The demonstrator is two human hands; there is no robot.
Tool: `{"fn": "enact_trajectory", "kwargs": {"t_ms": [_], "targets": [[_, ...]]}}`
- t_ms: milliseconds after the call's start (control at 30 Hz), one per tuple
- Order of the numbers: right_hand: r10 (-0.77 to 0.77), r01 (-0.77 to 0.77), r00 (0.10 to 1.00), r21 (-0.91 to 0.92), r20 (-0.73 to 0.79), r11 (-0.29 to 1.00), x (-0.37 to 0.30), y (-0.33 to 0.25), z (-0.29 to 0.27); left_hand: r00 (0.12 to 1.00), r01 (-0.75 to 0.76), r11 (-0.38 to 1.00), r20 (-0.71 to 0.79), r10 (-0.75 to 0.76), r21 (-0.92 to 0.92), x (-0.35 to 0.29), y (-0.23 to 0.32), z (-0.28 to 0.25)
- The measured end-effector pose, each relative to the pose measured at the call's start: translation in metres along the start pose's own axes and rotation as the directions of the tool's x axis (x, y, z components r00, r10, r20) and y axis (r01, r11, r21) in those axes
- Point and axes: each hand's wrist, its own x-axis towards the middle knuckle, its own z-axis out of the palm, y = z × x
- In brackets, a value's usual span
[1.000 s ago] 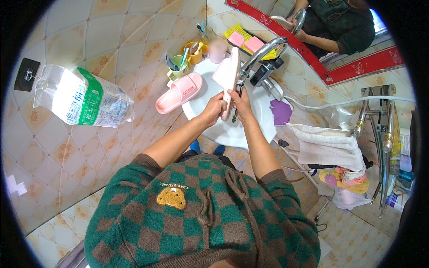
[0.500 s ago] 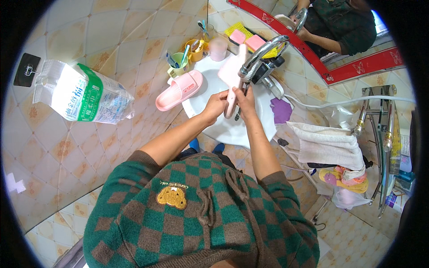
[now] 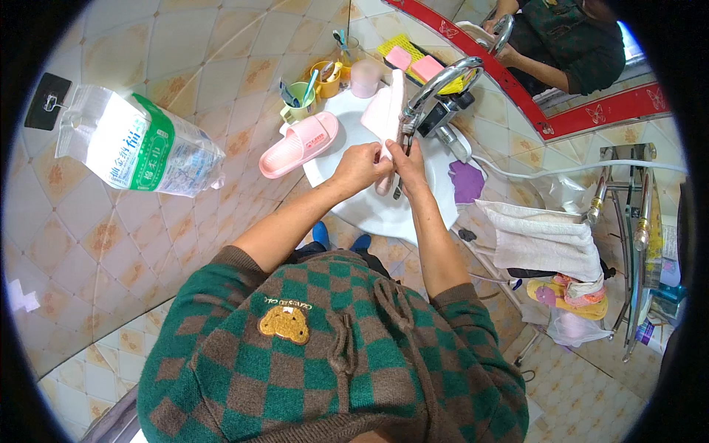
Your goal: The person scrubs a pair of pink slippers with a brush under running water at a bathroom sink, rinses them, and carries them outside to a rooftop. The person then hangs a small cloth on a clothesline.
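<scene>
Over the white sink (image 3: 436, 210), I hold a pink slipper (image 3: 396, 100) on its edge, right beside the curved chrome faucet (image 3: 445, 72). My left hand (image 3: 360, 168) is closed at the slipper's near end, on its left side. From the right, my right hand (image 3: 410, 166) grips the same end, its thumb along the slipper. Some of the fingers are hidden behind it. The matching pink slipper (image 3: 299, 145) rests on the sink's left rim, strap up.
Cups with toothbrushes (image 3: 299, 111) stand behind the second slipper. Pink soaps (image 3: 427, 69) lie on a yellow rack at the back. A purple cloth (image 3: 467, 182) sits at the sink's right edge. White towels (image 3: 546, 240) hang on a rail at right; a plastic package (image 3: 151, 148) hangs left.
My left hand has shifted slightly right and up along the slipper, its fingers now more curled. The held slipper has turned more edge-on. The second slipper stays put.
</scene>
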Motion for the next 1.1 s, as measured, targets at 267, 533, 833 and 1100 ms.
{"fn": "enact_trajectory", "kwargs": {"t_ms": [267, 533, 833, 1100], "targets": [[0.052, -0.055, 0.998, 0.064, 0.041, 0.996, -0.01, -0.012, -0.004, 0.976, 0.082, 0.914, 0.22, 0.008, -0.397, -0.001, -0.004, -0.011], [0.062, -0.068, 0.996, 0.081, 0.068, 0.994, -0.017, -0.004, 0.004, 0.99, -0.049, 0.999, 0.135, 0.048, 0.006, 0.003, -0.002, -0.004], [0.03, -0.058, 0.983, 0.151, 0.179, 0.987, -0.018, -0.019, 0.003, 0.963, 0.15, 0.813, 0.268, 0.008, -0.563, -0.005, -0.022, 0.0], [0.049, -0.087, 0.98, 0.193, 0.195, 0.977, -0.022, -0.015, 0.011, 0.986, 0.124, 0.768, -0.013, -0.169, -0.629, -0.004, -0.018, 0.004]]}}
